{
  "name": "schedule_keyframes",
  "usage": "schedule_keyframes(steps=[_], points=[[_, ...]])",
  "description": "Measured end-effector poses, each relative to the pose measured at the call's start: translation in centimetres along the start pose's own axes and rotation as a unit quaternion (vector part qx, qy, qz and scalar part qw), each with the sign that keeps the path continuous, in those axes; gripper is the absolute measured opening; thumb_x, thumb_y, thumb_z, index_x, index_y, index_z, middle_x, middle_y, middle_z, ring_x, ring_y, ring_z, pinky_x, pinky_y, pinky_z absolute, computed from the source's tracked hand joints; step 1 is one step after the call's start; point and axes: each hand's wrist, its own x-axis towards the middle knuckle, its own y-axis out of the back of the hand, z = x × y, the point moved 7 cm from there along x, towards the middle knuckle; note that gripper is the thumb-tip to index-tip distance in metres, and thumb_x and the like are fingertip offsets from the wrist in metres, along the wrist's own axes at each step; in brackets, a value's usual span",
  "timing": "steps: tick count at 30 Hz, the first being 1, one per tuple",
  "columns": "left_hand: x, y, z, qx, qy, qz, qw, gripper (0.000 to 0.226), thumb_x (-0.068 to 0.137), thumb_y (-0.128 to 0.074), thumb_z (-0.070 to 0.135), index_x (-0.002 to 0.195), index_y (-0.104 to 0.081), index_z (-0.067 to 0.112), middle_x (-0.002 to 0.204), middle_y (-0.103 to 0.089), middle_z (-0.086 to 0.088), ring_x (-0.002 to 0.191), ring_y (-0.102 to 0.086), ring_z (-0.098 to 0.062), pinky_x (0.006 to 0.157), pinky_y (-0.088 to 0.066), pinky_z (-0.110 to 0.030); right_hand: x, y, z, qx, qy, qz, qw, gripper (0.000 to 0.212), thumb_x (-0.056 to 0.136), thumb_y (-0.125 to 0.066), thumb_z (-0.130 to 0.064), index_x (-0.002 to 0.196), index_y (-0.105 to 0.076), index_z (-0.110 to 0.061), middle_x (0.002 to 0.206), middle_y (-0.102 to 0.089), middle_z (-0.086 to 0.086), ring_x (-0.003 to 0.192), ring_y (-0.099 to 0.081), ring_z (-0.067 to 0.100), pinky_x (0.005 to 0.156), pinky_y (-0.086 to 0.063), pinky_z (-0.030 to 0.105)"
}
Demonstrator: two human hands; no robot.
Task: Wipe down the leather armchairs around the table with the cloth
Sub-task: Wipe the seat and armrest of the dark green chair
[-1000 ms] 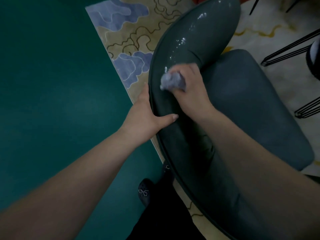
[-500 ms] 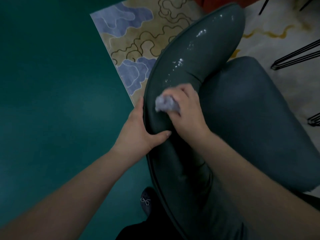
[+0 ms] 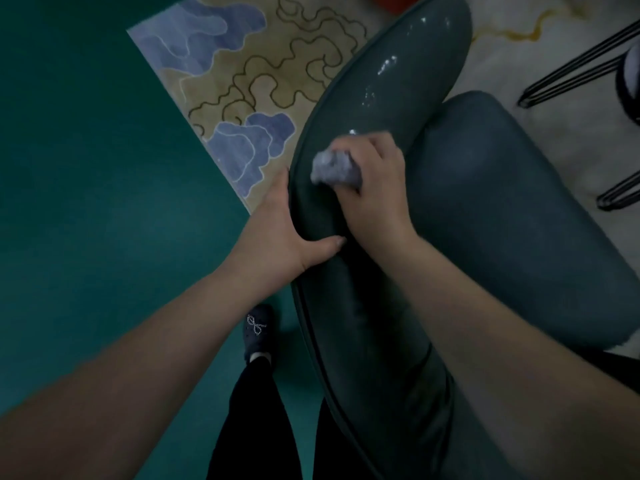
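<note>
I see my right hand (image 3: 375, 188) with the balled cloth (image 3: 334, 168) has slid back up the armchair (image 3: 391, 81) backrest, after dipping toward my left hand (image 3: 277, 233) half a second ago. My view has swung down too, so my shoe (image 3: 258, 332) and leg show more fully.

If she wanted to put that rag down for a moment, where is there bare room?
The seat cushion, right of her right hand gripping the cloth, lies bare. The backrest top is crowded near both hands; her left hand braces it.
</note>
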Motion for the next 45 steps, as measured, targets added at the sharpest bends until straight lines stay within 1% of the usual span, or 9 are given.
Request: schedule_keyframes(steps=[3, 7, 13, 19, 24, 30, 35, 42, 45], points=[[1.6, 0.6, 0.4, 0.009, -0.014, -0.020, 1.000, 0.085, 0.061, -0.084, 0.037, 0.131, -0.038, 0.028, 0.122, -0.055, 0.016, 0.107, -0.054, 0.000, 0.091, -0.043, -0.012, 6.7, -0.4, 1.4, -0.046, -0.059, 0.041, 0.996, 0.029, 0.081, -0.064, -0.011, 0.107, -0.062, -0.024, 0.110, -0.048, 0.005, 0.100, -0.046, 0.025, 0.078, -0.034, 0.025], [4.4, 1.1, 1.1, 0.016, -0.034, -0.060, 0.998, 0.088, 0.062, -0.085, 0.036, 0.135, -0.037, 0.022, 0.126, -0.056, 0.008, 0.111, -0.054, -0.006, 0.097, -0.045, -0.024, 7.4, 0.4, 1.5, -0.077, -0.070, 0.073, 0.992, 0.028, 0.080, -0.061, -0.007, 0.105, -0.064, -0.018, 0.107, -0.051, 0.010, 0.096, -0.050, 0.028, 0.083, -0.040, 0.032], [8.0, 1.7, 2.3, 0.038, -0.082, -0.120, 0.989, 0.081, 0.060, -0.086, 0.031, 0.128, -0.041, 0.028, 0.116, -0.059, 0.015, 0.104, -0.056, 0.000, 0.083, -0.047, -0.013, -0.9, 0.0, 0.7, 0.027, -0.091, 0.050, 0.994, 0.048, 0.068, -0.063, 0.004, 0.104, -0.060, -0.028, 0.105, -0.047, -0.004, 0.101, -0.053, 0.025, 0.088, -0.047, 0.040], [10.5, 1.6, 2.5, 0.063, -0.086, -0.148, 0.983, 0.088, 0.062, -0.085, 0.039, 0.134, -0.037, 0.027, 0.128, -0.053, 0.010, 0.114, -0.051, -0.006, 0.094, -0.044, -0.024, 8.8, 0.4, 4.9, -0.053, -0.153, 0.061, 0.985, 0.035, 0.075, -0.069, -0.004, 0.108, -0.064, -0.017, 0.113, -0.054, 0.009, 0.104, -0.050, 0.031, 0.093, -0.040, 0.035], [13.1, 1.2, 3.7, 0.060, -0.091, -0.148, 0.983, 0.086, 0.064, -0.085, 0.036, 0.136, -0.038, 0.027, 0.127, -0.055, 0.011, 0.111, -0.053, -0.003, 0.091, -0.042, -0.016, 8.1, 1.1, 5.6, -0.034, -0.154, 0.086, 0.984, 0.038, 0.075, -0.070, -0.004, 0.108, -0.062, -0.020, 0.109, -0.050, 0.006, 0.102, -0.050, 0.028, 0.090, -0.042, 0.033], [14.0, 1.0, 4.2, 0.060, -0.097, -0.141, 0.983, 0.086, 0.061, -0.086, 0.029, 0.134, -0.041, 0.030, 0.113, -0.055, 0.026, 0.096, -0.047, 0.026, 0.074, -0.033, 0.005, 4.9, 0.6, 5.1, 0.033, -0.144, 0.082, 0.986, 0.038, 0.073, -0.067, 0.005, 0.102, -0.065, -0.019, 0.103, -0.048, -0.003, 0.101, -0.052, 0.024, 0.089, -0.042, 0.029], [14.1, 0.9, 3.6, 0.077, -0.076, -0.128, 0.986, 0.107, 0.058, -0.083, 0.048, 0.147, -0.025, 0.032, 0.138, -0.044, 0.020, 0.121, -0.043, 0.006, 0.099, -0.037, -0.015, 14.7, 2.2, 6.6, -0.074, -0.110, 0.094, 0.987, 0.032, 0.076, -0.068, -0.005, 0.106, -0.067, -0.015, 0.105, -0.053, 0.011, 0.096, -0.048, 0.030, 0.083, -0.040, 0.035], [16.1, 0.0, 4.1, 0.077, -0.060, -0.107, 0.989, 0.096, 0.059, -0.078, 0.050, 0.141, -0.031, 0.033, 0.131, -0.046, 0.020, 0.114, -0.045, 0.006, 0.087, -0.032, 0.000, 13.2, 2.3, 7.8, 0.003, -0.110, 0.108, 0.988, 0.033, 0.075, -0.068, 0.000, 0.104, -0.065, -0.015, 0.106, -0.049, 0.005, 0.099, -0.052, 0.026, 0.090, -0.045, 0.043], [18.8, -1.1, 5.4, 0.089, -0.069, -0.115, 0.987, 0.091, 0.061, -0.080, 0.044, 0.138, -0.035, 0.033, 0.129, -0.052, 0.014, 0.115, -0.050, -0.003, 0.086, -0.041, -0.011, 10.5, 1.6, 7.4, 0.042, -0.101, 0.093, 0.990, 0.039, 0.073, -0.066, 0.005, 0.104, -0.065, -0.017, 0.104, -0.046, -0.001, 0.100, -0.052, 0.027, 0.089, -0.046, 0.044]])
